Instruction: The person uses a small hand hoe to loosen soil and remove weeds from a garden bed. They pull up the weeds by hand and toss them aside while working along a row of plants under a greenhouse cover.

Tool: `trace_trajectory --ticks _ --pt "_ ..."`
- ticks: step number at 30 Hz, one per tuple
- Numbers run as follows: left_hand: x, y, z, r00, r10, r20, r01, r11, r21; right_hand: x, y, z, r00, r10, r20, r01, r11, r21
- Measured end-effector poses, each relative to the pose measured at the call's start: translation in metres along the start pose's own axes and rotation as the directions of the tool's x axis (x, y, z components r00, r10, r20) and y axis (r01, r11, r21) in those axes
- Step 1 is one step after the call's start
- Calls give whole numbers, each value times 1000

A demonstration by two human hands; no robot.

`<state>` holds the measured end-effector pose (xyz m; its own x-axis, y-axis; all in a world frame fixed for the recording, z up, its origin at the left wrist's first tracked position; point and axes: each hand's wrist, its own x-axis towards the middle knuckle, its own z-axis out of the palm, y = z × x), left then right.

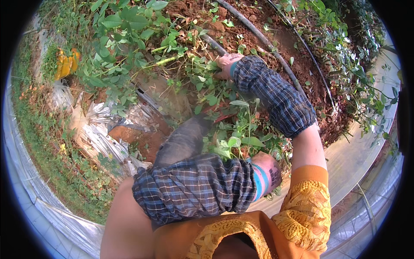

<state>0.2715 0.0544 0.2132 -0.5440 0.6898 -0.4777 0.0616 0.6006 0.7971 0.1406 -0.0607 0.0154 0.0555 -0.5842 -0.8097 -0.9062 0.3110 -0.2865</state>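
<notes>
My right hand (226,64), in a pinkish glove with a turquoise cuff, reaches forward into low green plants (200,82). Its fingers curl in among leafy stems beside a dark hose, and the leaves partly cover the fingertips. Crossing in front of my body, my left arm ends at my left hand (268,170), gloved in pink with a blue-striped cuff. This hand is turned down beside a leafy clump (235,144), and its fingers are hidden. Dark plaid sleeve covers (276,93) wrap both forearms.
Thick dark hoses (254,32) run over reddish soil (282,39). Bushy plants (118,39) grow at the upper left, near a yellow object (67,64). Torn silvery plastic sheeting (101,129) lies at the left. My grey-clad leg (183,138) rests between the plants and my left arm.
</notes>
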Motion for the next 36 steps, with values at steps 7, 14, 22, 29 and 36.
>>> trace_trajectory --ticks 7,14,22,29,36 --pt "-3 -2 1 998 22 -60 -24 999 -38 -29 75 -24 801 273 -533 334 535 776" --pt "-6 4 2 979 35 -203 -29 999 33 -31 43 -25 987 -53 -154 67 993 92" --pt "4 5 2 1000 -28 12 28 999 -35 42 13 42 973 -144 -182 140 990 -33" --pt "5 3 2 999 -7 -42 6 999 -40 -11 60 4 894 197 -402 -39 929 368" --pt "8 9 3 987 -40 -157 41 999 4 -70 115 -25 879 334 -340 -208 911 356"
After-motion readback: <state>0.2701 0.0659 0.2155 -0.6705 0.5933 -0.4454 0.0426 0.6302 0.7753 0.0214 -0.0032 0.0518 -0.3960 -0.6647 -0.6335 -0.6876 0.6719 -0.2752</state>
